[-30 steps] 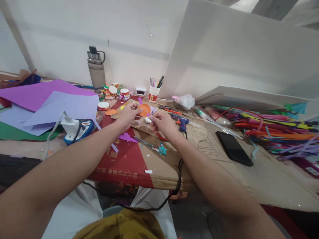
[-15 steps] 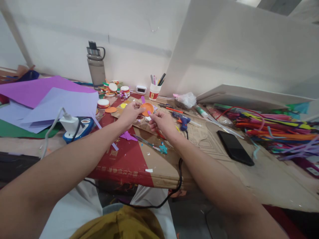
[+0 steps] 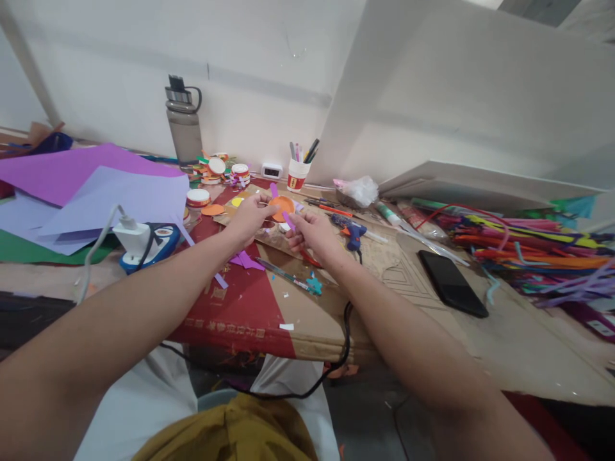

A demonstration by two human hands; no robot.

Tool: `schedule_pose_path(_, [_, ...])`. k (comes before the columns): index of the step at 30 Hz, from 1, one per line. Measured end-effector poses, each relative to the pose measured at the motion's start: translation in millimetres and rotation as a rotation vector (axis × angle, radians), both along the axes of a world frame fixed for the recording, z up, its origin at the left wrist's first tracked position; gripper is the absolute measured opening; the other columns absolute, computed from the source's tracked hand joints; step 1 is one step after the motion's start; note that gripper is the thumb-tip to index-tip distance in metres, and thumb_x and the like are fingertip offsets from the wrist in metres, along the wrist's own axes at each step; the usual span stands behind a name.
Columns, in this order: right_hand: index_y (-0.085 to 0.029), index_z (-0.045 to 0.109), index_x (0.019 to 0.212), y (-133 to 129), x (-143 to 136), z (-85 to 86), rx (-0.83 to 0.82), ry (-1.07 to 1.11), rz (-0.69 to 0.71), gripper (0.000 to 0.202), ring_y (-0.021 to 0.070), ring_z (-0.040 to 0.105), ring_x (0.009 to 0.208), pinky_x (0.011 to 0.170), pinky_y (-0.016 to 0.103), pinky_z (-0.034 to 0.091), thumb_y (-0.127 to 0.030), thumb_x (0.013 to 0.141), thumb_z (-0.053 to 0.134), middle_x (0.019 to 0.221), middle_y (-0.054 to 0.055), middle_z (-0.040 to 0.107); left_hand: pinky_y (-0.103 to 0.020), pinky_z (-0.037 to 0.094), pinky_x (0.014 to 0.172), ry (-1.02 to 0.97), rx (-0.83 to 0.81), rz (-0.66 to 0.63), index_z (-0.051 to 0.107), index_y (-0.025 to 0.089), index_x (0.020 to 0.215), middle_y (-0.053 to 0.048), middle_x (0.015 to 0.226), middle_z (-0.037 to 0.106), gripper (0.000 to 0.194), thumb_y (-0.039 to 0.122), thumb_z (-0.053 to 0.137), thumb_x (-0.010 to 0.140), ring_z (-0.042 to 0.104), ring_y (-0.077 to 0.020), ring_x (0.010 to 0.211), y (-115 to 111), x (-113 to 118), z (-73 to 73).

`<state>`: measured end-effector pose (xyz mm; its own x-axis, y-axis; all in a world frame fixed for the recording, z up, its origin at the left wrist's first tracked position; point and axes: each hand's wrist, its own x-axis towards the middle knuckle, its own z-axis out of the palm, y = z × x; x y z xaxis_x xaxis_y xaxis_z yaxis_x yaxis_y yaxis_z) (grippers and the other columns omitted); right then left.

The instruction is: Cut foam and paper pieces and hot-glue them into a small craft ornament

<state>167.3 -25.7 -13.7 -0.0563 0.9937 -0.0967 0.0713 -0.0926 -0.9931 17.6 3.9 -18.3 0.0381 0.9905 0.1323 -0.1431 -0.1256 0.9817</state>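
My left hand (image 3: 253,216) pinches the left edge of a round orange disc (image 3: 282,206) with a raised rim, held above the cardboard. Closed on a small purple paper strip (image 3: 288,221), my right hand (image 3: 307,232) keeps it against or just in front of the disc's lower right; whether they touch I cannot tell. Another purple strip (image 3: 273,189) shows behind the disc. Purple paper scraps (image 3: 246,260) and a pen with a teal star (image 3: 313,284) lie below the hands. A blue glue gun (image 3: 354,235) rests to the right of my right hand.
Purple and lilac sheets (image 3: 120,198) and a blue power strip (image 3: 148,250) are at the left. A bottle (image 3: 184,125) and a pen cup (image 3: 298,174) stand at the back. On the right are a phone (image 3: 452,283) and pipe cleaners (image 3: 528,243). A black cable (image 3: 346,333) hangs over the front edge.
More of the purple strip now shows at my right fingertips, lying at a slant over the orange disc's lower right. My left hand keeps its hold on the disc. The view has shifted slightly.
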Motion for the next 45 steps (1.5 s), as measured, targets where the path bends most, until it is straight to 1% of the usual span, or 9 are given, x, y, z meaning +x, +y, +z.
schedule_pose_path(4, [-0.019,0.052,0.08,2,3,-0.7,-0.031,0.007,0.008,0.031,0.0101,0.058,0.04,0.039,0.02,0.048,-0.049,0.089,0.057,0.061,0.0,0.064,-0.022,0.045,0.05,-0.037,-0.058,0.01,0.056,0.018,0.077,0.002,0.065,0.057,0.02,0.02,0.073,0.067,0.055,-0.0085,0.051,3,-3,-1.7])
schedule_pose_path(7, [-0.018,0.053,0.08,2,3,-2.4,-0.028,-0.016,0.015,0.03,0.0095,0.058,0.041,0.038,0.02,0.048,-0.047,0.09,0.055,0.064,-0.001,0.063,-0.022,0.045,0.05,-0.062,-0.1,0.004,0.055,0.019,0.076,0.003,0.062,0.056,0.021,0.019,0.073,0.065,0.054,-0.0085,0.049,3,-4,-1.1])
schedule_pose_path(11, [-0.019,0.053,0.078,2,3,-4.4,0.004,-0.061,0.027,0.028,0.0083,0.056,0.043,0.037,0.019,0.046,-0.044,0.09,0.056,0.069,0.0,0.063,-0.021,0.043,0.049,-0.084,-0.106,-0.005,0.054,0.018,0.075,0.002,0.063,0.057,0.02,0.017,0.071,0.065,0.056,-0.009,0.052,1,-2,1.4])
schedule_pose_path(17, [-0.019,0.056,0.078,3,4,-5.2,0.103,-0.067,-0.013,0.025,0.0106,0.058,0.058,0.042,0.021,0.049,-0.043,0.087,0.056,0.079,0.001,0.061,-0.02,0.043,0.05,-0.036,-0.073,-0.005,0.055,0.017,0.077,0.001,0.069,0.06,0.022,0.019,0.073,0.064,0.055,-0.008,0.056,-2,1,3.2])
schedule_pose_path(22, [-0.019,0.055,0.079,2,3,-4.3,0.098,-0.077,0.001,0.018,0.0116,0.055,0.06,0.044,0.023,0.05,-0.036,0.085,0.057,0.073,-0.001,0.055,-0.019,0.042,0.05,-0.022,-0.073,-0.023,0.053,0.017,0.078,0.002,0.069,0.059,0.024,0.018,0.073,0.064,0.054,-0.0074,0.056,-5,2,5.0])
schedule_pose_path(28, [-0.02,0.055,0.079,5,1,-8.4,0.118,-0.091,-0.002,0.019,0.0111,0.053,0.059,0.045,0.022,0.05,-0.037,0.079,0.061,0.072,-0.002,0.055,-0.019,0.044,0.051,0.012,-0.072,-0.025,0.053,0.017,0.082,0.001,0.072,0.06,0.022,0.015,0.07,0.068,0.054,-0.0071,0.055,-5,3,4.6])
schedule_pose_path(34, [-0.02,0.054,0.078,8,1,-14.7,0.162,-0.099,-0.027,0.016,0.0109,0.053,0.056,0.043,0.022,0.048,-0.034,0.076,0.061,0.069,-0.003,0.054,-0.02,0.046,0.054,0.041,-0.009,-0.046,0.051,0.017,0.078,0.001,0.074,0.059,0.023,0.013,0.07,0.065,0.056,-0.0076,0.058,-2,4,-0.5])
schedule_pose_path(40, [-0.02,0.056,0.079,11,2,-17.8,0.155,-0.097,-0.032,0.012,0.0114,0.053,0.055,0.043,0.022,0.048,-0.031,0.075,0.061,0.065,-0.003,0.055,-0.022,0.047,0.053,0.057,-0.002,-0.071,0.051,0.018,0.08,0.001,0.073,0.06,0.027,0.019,0.073,0.065,0.057,-0.0086,0.055,1,3,-6.4])
schedule_pose_path(45, [-0.021,0.055,0.078,9,1,-16.6,0.134,-0.106,-0.042,0.012,0.0116,0.051,0.051,0.044,0.023,0.046,-0.032,0.077,0.061,0.059,-0.004,0.054,-0.021,0.048,0.054,0.07,0.005,-0.059,0.052,0.017,0.08,0.002,0.074,0.059,0.025,0.018,0.072,0.065,0.057,-0.0077,0.057,-1,4,-5.8])
